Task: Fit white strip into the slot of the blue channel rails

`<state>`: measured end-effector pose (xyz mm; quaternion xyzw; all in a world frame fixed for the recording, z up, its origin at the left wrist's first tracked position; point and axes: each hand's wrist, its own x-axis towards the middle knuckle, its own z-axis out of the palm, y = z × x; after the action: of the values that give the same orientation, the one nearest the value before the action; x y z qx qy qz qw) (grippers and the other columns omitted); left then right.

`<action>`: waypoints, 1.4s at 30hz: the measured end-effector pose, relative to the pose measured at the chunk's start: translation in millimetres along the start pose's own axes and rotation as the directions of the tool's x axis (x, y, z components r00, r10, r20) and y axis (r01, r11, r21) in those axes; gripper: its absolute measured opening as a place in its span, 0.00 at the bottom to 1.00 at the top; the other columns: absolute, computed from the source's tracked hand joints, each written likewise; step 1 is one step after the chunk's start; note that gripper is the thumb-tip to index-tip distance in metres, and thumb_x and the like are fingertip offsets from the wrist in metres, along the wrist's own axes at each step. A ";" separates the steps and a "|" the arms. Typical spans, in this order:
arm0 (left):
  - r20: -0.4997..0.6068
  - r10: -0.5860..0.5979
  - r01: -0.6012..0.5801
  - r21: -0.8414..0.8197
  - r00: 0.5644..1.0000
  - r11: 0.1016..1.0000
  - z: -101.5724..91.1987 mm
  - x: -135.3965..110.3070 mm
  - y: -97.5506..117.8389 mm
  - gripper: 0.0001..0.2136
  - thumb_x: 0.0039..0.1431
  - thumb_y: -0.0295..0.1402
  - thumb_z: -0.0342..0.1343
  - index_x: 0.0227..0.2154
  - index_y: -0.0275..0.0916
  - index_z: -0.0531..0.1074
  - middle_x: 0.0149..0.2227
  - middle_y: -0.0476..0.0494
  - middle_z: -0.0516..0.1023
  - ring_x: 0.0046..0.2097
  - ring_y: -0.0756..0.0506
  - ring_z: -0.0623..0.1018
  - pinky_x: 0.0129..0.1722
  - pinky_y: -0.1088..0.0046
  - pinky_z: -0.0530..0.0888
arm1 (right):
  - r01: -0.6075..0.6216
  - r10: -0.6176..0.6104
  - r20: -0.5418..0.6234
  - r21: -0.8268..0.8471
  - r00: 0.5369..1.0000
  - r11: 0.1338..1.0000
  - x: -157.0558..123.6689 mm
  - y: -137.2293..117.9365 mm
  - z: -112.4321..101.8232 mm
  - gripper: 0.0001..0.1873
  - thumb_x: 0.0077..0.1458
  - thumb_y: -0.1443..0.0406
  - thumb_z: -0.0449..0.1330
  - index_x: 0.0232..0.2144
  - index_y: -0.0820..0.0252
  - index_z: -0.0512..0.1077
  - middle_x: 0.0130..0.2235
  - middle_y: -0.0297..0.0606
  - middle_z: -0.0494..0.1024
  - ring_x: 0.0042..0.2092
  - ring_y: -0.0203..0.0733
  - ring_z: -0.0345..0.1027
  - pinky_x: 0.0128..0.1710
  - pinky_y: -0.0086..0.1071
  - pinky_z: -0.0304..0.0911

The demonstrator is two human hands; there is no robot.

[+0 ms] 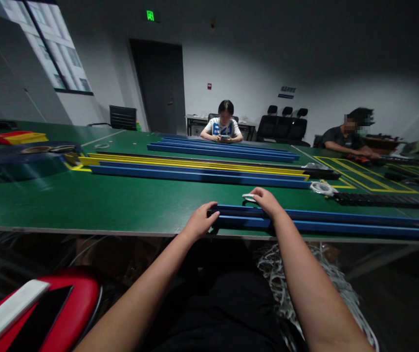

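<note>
A long blue channel-shaped rail (315, 225) lies along the near edge of the green table. My left hand (201, 220) is at the rail's left end, fingers over the far side and thumb on the near side, gripping it. Just above the rail, my right hand (266, 201) pinches a thin white ring (248, 197) that looks like a narrow roll of tape. The right wrist crosses in front of the rail and hides part of it.
More blue rails (194, 175) and yellow rails (180, 164) lie farther back on the table (121, 205). A large dark blue roll (22, 161) sits at left. Two people (224, 122) sit across the table. A red stool (80, 298) stands below left.
</note>
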<state>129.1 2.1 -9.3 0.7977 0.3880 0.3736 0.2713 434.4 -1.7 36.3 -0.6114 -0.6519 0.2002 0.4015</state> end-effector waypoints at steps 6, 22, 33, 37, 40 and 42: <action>-0.001 -0.003 0.003 0.004 1.000 1.000 -0.7 -0.3 1.0 0.21 0.62 0.42 0.52 0.56 0.41 0.69 0.56 0.41 0.73 0.57 0.42 0.72 0.59 0.62 0.67 | 0.017 -0.017 -0.003 -0.045 1.000 0.999 -2.6 -1.9 -2.2 0.09 0.48 0.62 0.56 0.32 0.58 0.72 0.29 0.32 0.74 0.31 0.36 0.63 0.31 0.29 0.56; -0.010 0.003 -0.002 0.065 1.000 0.998 -0.1 -2.8 5.1 0.21 0.63 0.42 0.51 0.56 0.41 0.68 0.57 0.42 0.73 0.57 0.43 0.72 0.59 0.63 0.67 | 0.006 -0.012 0.049 0.117 0.999 0.993 -1.9 -3.3 -0.2 0.12 0.50 0.57 0.59 0.34 0.58 0.73 0.32 0.36 0.77 0.34 0.39 0.68 0.35 0.32 0.61; -0.012 0.006 -0.005 0.074 1.000 0.997 0.1 -3.6 5.2 0.21 0.63 0.41 0.51 0.56 0.41 0.68 0.57 0.41 0.73 0.57 0.43 0.72 0.59 0.63 0.67 | 0.050 -0.048 -0.019 0.104 0.999 0.993 -2.2 1.1 -0.8 0.15 0.50 0.53 0.61 0.32 0.57 0.68 0.30 0.33 0.73 0.31 0.36 0.62 0.31 0.30 0.58; -0.011 0.011 -0.010 0.076 1.000 0.997 -0.1 -3.1 5.2 0.21 0.63 0.41 0.51 0.56 0.40 0.68 0.56 0.41 0.73 0.57 0.42 0.72 0.59 0.62 0.67 | 0.074 -0.071 -0.039 0.083 0.997 0.994 -0.7 4.2 -2.5 0.11 0.50 0.57 0.60 0.28 0.58 0.66 0.28 0.31 0.69 0.31 0.35 0.61 0.32 0.30 0.56; -0.014 0.013 -0.011 0.077 1.000 0.997 -0.2 -3.5 6.2 0.21 0.62 0.41 0.51 0.56 0.41 0.69 0.56 0.41 0.73 0.57 0.42 0.72 0.59 0.62 0.67 | 0.072 -0.068 -0.047 0.096 0.997 0.993 -0.4 5.7 -3.5 0.10 0.49 0.58 0.59 0.27 0.58 0.65 0.28 0.31 0.69 0.31 0.35 0.61 0.33 0.29 0.56; -0.021 0.013 -0.011 0.074 1.000 0.997 -0.2 -3.9 6.6 0.20 0.62 0.41 0.52 0.55 0.41 0.69 0.56 0.41 0.73 0.57 0.42 0.72 0.59 0.62 0.68 | 0.067 -0.063 -0.045 0.095 0.997 0.993 -0.4 7.0 -3.6 0.10 0.49 0.58 0.59 0.27 0.58 0.65 0.28 0.31 0.69 0.31 0.35 0.61 0.32 0.29 0.56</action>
<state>130.1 -4.7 -6.0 0.8053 0.3996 0.3694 0.2353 441.6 -1.6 33.2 -0.5737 -0.6525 0.2055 0.4505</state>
